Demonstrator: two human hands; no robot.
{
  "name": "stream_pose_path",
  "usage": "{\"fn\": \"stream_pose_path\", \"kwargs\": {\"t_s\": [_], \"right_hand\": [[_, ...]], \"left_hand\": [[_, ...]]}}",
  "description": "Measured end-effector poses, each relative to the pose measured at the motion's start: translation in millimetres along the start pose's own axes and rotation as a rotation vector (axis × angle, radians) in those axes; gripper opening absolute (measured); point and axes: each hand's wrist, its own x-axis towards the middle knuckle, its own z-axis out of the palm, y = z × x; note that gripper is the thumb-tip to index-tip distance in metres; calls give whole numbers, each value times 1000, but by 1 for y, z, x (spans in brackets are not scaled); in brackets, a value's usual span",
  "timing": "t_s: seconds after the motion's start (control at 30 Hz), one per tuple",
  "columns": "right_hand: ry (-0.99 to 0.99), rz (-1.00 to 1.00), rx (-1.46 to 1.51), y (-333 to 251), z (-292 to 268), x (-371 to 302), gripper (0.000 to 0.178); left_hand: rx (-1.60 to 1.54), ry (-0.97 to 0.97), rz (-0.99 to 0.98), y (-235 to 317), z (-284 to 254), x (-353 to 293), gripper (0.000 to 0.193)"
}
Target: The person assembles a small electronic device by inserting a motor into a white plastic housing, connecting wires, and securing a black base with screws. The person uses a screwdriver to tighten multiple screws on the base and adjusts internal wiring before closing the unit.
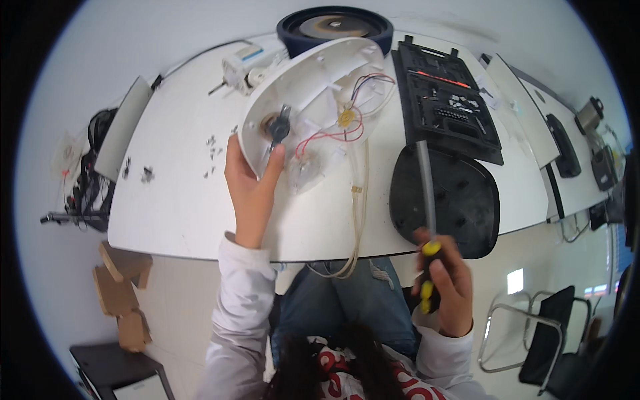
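Hollow white housing, red wires inside, left hand gripping it, right hand gripping screwdriver

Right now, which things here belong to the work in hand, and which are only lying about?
Belonging, it seems: white plastic shell, held by left hand; screwdriver, in right hand; open tool case; loose parts.

Probably just lying about: cardboard pieces; metal-framed chair.

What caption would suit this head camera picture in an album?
The left hand grips a white shell with red wires inside; the right hand holds a screwdriver.
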Motion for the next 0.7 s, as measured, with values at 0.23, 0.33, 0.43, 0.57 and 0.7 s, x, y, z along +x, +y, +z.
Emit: {"fn": "stream_pose_path", "kwargs": {"t_s": [0.23, 0.33, 0.43, 0.57, 0.7], "right_hand": [[272, -389, -1138, -18, -46, 15, 44], [344, -393, -1251, -19, -52, 25, 43], [309, -452, -1261, -16, -64, 35, 42], [327, -415, -1336, -12, -70, 43, 39], [342, -453, -1399, -10, -71, 49, 36]], "left_hand": [[-39, -14, -16, 3, -2, 1, 32], [-9, -10, -35, 7, -3, 3, 31], [40, -24, -24, 8, -6, 2, 31], [90, -26, -21, 7, -6, 4, 33], [66, -8, -33, 8, -4, 3, 34]]}}
